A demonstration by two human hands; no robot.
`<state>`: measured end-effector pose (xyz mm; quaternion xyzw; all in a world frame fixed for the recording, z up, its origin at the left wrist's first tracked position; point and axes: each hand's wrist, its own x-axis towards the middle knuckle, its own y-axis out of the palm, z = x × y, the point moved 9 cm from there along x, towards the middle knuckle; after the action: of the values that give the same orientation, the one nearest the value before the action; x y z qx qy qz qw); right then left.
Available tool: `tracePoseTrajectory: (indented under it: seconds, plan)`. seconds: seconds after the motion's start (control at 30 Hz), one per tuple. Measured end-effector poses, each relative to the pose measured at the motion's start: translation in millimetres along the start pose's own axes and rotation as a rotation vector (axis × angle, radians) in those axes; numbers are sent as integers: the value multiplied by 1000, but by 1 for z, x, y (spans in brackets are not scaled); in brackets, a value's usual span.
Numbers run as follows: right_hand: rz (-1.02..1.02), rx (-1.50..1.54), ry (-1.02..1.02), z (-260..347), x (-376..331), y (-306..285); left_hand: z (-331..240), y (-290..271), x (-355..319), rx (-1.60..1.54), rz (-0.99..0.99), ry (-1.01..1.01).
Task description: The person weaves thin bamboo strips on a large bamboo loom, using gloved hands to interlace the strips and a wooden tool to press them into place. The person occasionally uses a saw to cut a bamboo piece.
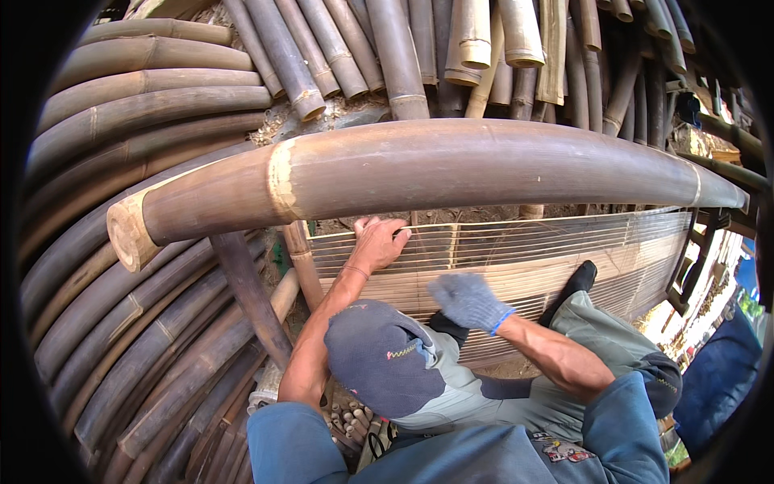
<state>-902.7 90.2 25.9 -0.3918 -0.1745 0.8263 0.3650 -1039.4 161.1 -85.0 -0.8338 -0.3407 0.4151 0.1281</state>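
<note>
My bare left hand (pixel 379 244) is at the upper left edge of a panel of thin bamboo slats (pixel 524 278). Its fingers curl over the topmost bamboo strip (pixel 500 223), with the fingertips partly hidden. To its right, my right hand (pixel 469 302) wears a grey knit glove with a blue cuff and hovers over or rests on the slats. Motion smears the gloved fingers, so their grip does not show. A thick brown bamboo pole (pixel 484 165) lies crosswise just beyond both hands.
Dark bamboo poles (pixel 153 323) are stacked along the left, and more poles (pixel 403 64) lie at the back. A slanted bamboo post (pixel 251 298) stands under the thick pole's left end. My dark-shod foot (pixel 574 286) touches the panel area. Short bamboo pieces (pixel 352 421) lie near my body.
</note>
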Motion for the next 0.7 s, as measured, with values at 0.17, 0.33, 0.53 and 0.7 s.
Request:
tracePoseTrajectory:
  seconds: [0.17, 0.33, 0.53, 0.7]
  plan:
    - [-141, 225, -218, 59, 44, 31, -1, -2, -2, -23, -79, 40]
    - [268, 392, 216, -44, -9, -18, -1, -8, -7, 3, -50, 25]
    - [183, 612, 534, -89, -24, -68, 0, -10, -6, 16, -123, 35]
    - [-3, 814, 213, -141, -85, -260, -7, -11, -7, 47, -114, 27]
